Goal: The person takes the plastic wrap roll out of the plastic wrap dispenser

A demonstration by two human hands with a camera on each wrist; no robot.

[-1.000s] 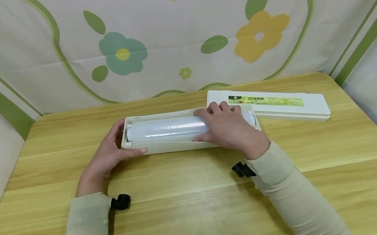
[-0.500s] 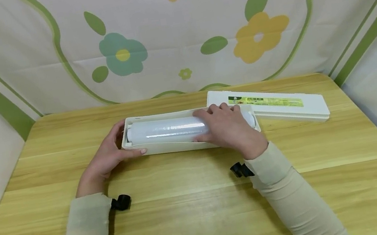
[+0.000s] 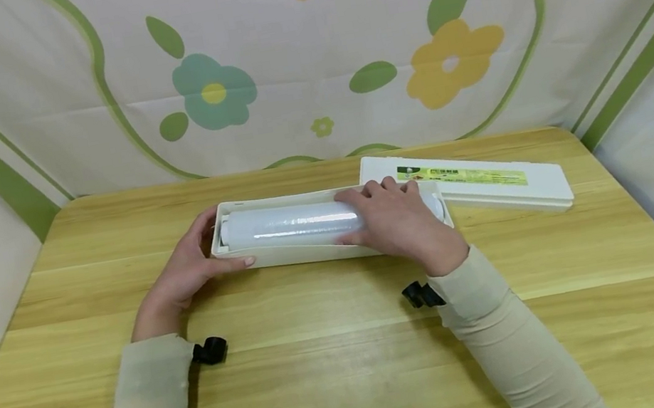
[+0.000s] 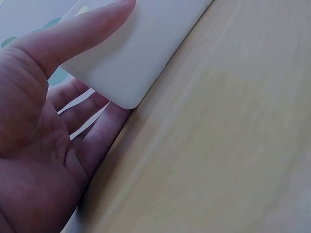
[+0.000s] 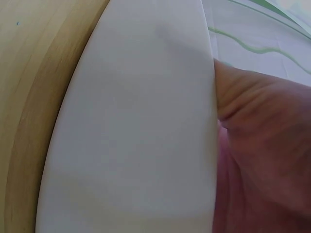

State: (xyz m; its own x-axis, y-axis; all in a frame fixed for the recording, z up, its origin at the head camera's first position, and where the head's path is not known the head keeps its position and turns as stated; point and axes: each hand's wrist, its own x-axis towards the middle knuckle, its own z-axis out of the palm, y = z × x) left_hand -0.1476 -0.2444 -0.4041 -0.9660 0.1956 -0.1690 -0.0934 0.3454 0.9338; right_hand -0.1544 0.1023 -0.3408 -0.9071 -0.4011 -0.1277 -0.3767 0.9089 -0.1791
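A long white open box stands on the table with a roll of cling film lying inside it. My left hand grips the box's left end, thumb along the front wall and fingers behind. In the left wrist view that thumb lies on the box wall, fingers low by the table. Over the right part of the roll, my right hand reaches into the box, thumb in front and fingers curled over the far side. From the right wrist, the front wall hides the fingertips and the roll.
The white lid, with a green and yellow label, lies at an angle behind and right of the box. Its near-left part is hidden by the box and right hand. A flowered curtain hangs at the wooden table's back edge.
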